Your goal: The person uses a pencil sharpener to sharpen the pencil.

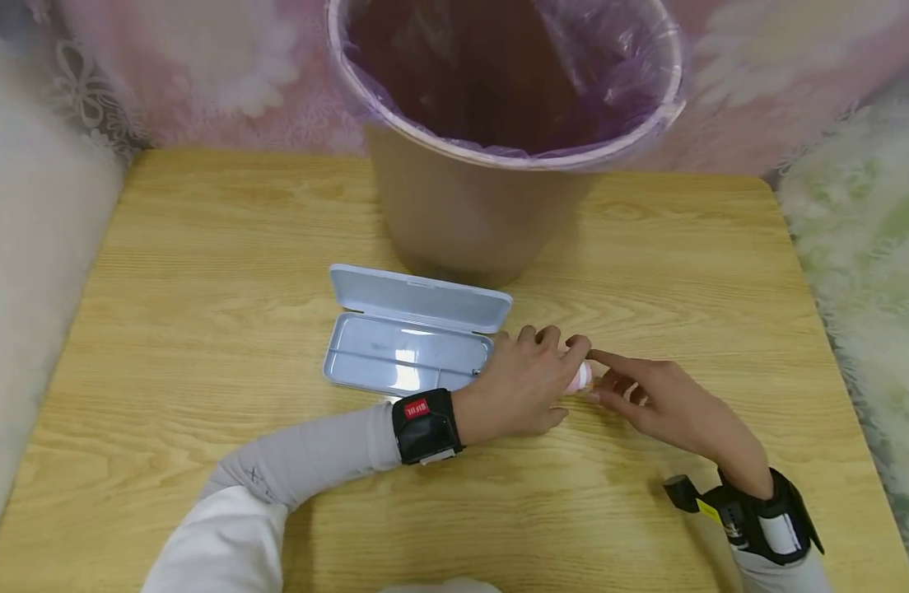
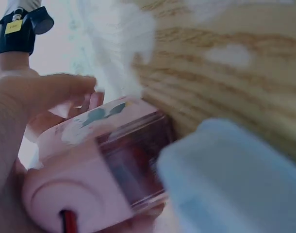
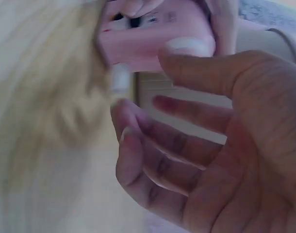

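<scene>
My left hand (image 1: pixel 517 387) grips a pink pencil sharpener (image 2: pixel 85 160) over its top, and the head view shows only the white-edged end of it. A red and black pencil (image 2: pixel 69 222) pokes from the round hole in its face, beside a see-through drawer. Close by on the right is my right hand (image 1: pixel 669 403), thumb and fingers spread apart and loosely bent. In the right wrist view its fingertip meets a small white knob (image 3: pixel 120 80) below the sharpener's body. An uncovered light-blue pencil case (image 1: pixel 380 350) lies left of the left hand, which hides its right end.
Behind the pencil case stands a large bin (image 1: pixel 477 206) lined with a purple bag. The wooden table (image 1: pixel 225 247) carries all of this. Pink floral cloth (image 1: pixel 277 115) hangs past the far edge, and pale fabric borders both sides.
</scene>
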`<state>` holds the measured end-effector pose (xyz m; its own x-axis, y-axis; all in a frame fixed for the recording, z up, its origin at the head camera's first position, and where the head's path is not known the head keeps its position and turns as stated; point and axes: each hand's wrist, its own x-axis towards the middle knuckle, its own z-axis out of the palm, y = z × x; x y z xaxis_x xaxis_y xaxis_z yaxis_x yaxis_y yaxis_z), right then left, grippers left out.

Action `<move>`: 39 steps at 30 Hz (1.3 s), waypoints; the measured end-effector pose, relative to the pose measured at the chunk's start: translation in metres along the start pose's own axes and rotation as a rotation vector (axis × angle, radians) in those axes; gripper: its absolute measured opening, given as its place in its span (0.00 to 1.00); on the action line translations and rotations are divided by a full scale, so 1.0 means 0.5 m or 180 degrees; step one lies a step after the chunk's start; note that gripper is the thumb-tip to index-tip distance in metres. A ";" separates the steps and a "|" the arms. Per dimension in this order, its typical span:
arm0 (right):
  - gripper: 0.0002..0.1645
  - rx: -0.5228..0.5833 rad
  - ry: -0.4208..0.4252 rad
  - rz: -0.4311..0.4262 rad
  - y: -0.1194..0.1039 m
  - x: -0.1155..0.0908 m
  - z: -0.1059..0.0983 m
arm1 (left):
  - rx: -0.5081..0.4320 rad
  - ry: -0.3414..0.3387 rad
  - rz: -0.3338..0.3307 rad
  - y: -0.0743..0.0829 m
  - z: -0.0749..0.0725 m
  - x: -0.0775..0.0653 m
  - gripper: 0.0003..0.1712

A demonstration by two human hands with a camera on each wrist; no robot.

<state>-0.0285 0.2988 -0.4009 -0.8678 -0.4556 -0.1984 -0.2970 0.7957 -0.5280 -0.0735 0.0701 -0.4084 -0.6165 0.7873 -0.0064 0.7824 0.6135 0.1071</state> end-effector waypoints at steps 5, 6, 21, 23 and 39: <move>0.43 -0.0251 0.0555 -0.0142 -0.037 0.010 -0.004 | -0.0306 0.0249 0.0194 -0.062 -0.054 -0.034 0.38; 0.46 -0.0319 0.0653 -0.0203 -0.044 0.016 -0.003 | -0.0348 0.0343 0.0236 -0.079 -0.065 -0.043 0.33; 0.36 -0.1069 0.0820 -0.0956 -0.086 0.180 0.080 | -0.1248 0.0117 0.0491 -0.177 -0.015 -0.095 0.07; 0.33 -0.1084 0.0939 -0.1001 -0.088 0.185 0.090 | -0.1145 0.0211 0.0539 -0.176 -0.006 -0.096 0.08; 0.18 -0.1005 0.1445 -0.1269 -0.089 0.190 0.104 | -0.0399 0.0624 0.0766 -0.164 0.007 -0.108 0.08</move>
<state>-0.0768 0.1994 -0.4390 -0.7287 -0.5802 0.3638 -0.6709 0.7115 -0.2089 -0.1043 -0.0225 -0.4205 -0.4301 0.8746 0.2239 0.8982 0.3895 0.2038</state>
